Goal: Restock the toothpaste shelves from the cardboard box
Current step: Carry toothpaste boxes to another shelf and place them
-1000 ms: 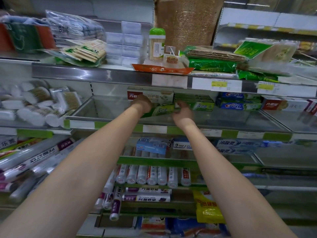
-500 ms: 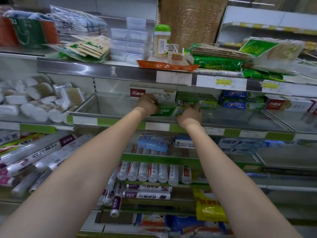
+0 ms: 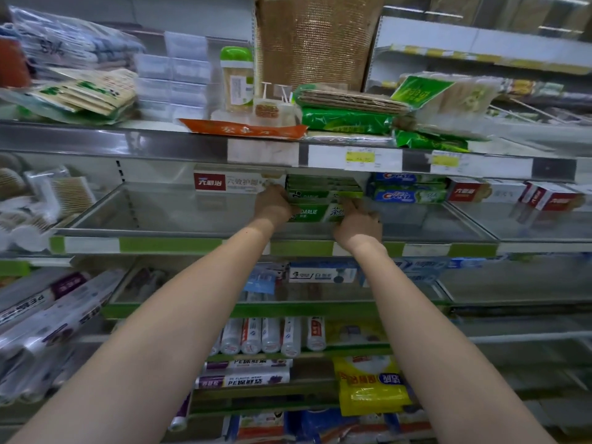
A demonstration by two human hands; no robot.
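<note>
Both my arms reach up to the toothpaste shelf (image 3: 198, 232). A green Darlie toothpaste box (image 3: 315, 213) lies lengthwise on it, in front of a stack of green Darlie boxes (image 3: 323, 189). My left hand (image 3: 274, 205) grips the box's left end. My right hand (image 3: 358, 224) holds its right end, fingers curled round it. A red-and-white toothpaste box (image 3: 237, 182) stands to the left of the stack, blue-green Crest boxes (image 3: 407, 190) to the right. The cardboard box is out of sight.
More red-and-white boxes (image 3: 512, 193) sit far right on the same shelf. Cotton swab packs (image 3: 61, 193) fill the left bay. The top shelf holds a green-lidded jar (image 3: 237, 80) and green packets (image 3: 347, 120). Below are blue toothpaste boxes (image 3: 322, 272) and cling-film rolls (image 3: 243, 379).
Both hands have pushed the green box further back and a little right on the shelf, toward the green stack. The camera has moved closer and tilted up slightly.
</note>
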